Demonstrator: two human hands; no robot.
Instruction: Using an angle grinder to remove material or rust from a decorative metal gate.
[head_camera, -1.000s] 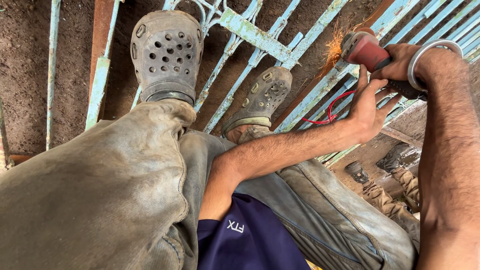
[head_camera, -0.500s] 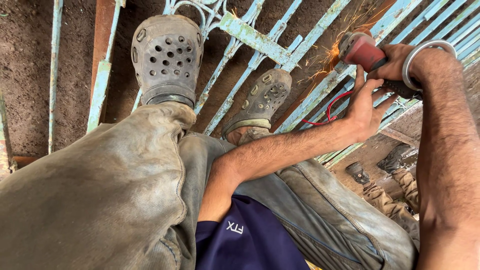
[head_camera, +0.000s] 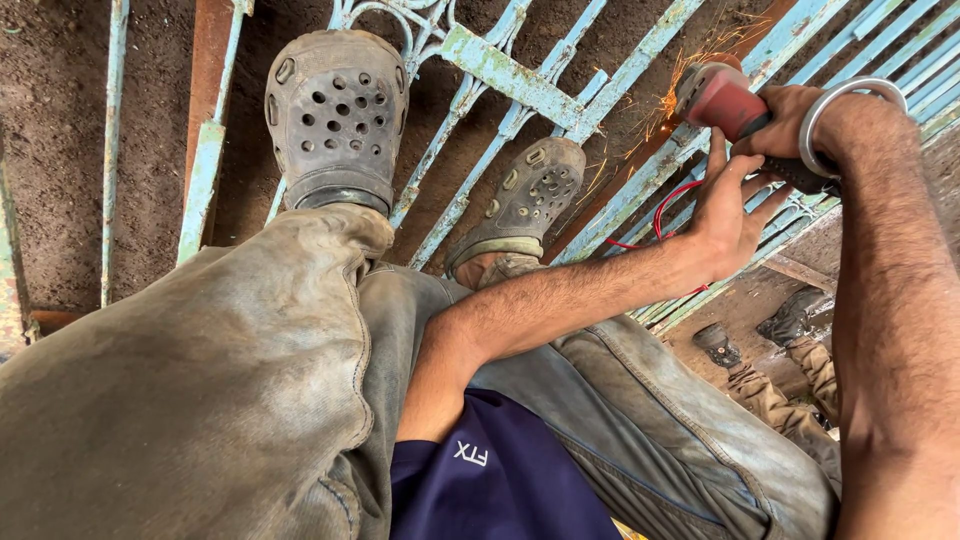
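1. At the far left, thin pale-blue bars of a metal gate (head_camera: 205, 170) lie flat over dark bare soil (head_camera: 60, 120), with a rust-brown upright beside them.
2. A grey perforated clog (head_camera: 337, 115) stands on the gate bars, with a dusty grey trouser leg (head_camera: 220, 380) running down from it.
3. A second, dirtier clog (head_camera: 520, 200) rests further right on a slanted bar, below a wider flat bar (head_camera: 505, 75) with flaking, greenish-blue paint.
4. The left hand (head_camera: 725, 215) reaches across the lap, fingers spread and half curled just under the tool; whether it truly grips the body cannot be told.
5. The angle grinder (head_camera: 720, 98) sits at the upper right, against the gate's diagonal bars. Its body is red and rounded, darkening towards the handle, and its disc end is hidden behind a spray of orange sparks (head_camera: 665, 105). A thin red cable (head_camera: 662, 205) loops below it.
6. The right hand (head_camera: 790, 120) is clenched round the grinder's dark rear handle, with a silver bangle (head_camera: 835, 100) on the wrist.
7. At the lower right, beyond the gate's edge, another person's boots (head_camera: 715, 342) and dusty trousers stand on the ground.
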